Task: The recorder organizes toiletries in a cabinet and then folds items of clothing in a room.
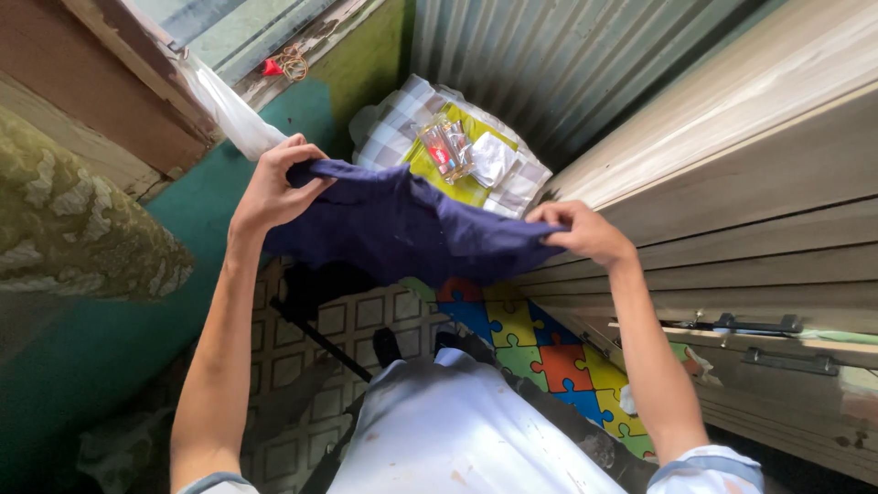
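Cloth: a dark navy cloth [402, 224] hangs stretched between two hands, in the air above the patterned floor
Landmark: all places here are told from the cloth
Left hand: the left hand [274, 187] is clamped on the cloth's left upper edge, fingers curled over the hem and thumb under it
Right hand: the right hand [585, 233] is pinched shut on the right edge, a little lower than the left, so the top edge slopes down to the right
Weight: it looks light, since it hangs from two finger grips without much strain
Stiffness: soft and limp; the middle sags and creases between the grips
Surface: matte woven fabric, likely not slippery, and not fragile
Where to hold: the corners or the hem, well apart, keep it spread; a grip at the middle would let it bunch
Behind the cloth: a checked bundle [402, 128] with a yellow-green sheet and a small clear packet [445, 146] on top
Below the cloth: a puzzle mat [540, 352] of coloured pieces
Right of the cloth: a wooden plank wall [759, 183]
Left of the cloth: a white plastic bag [229, 110]
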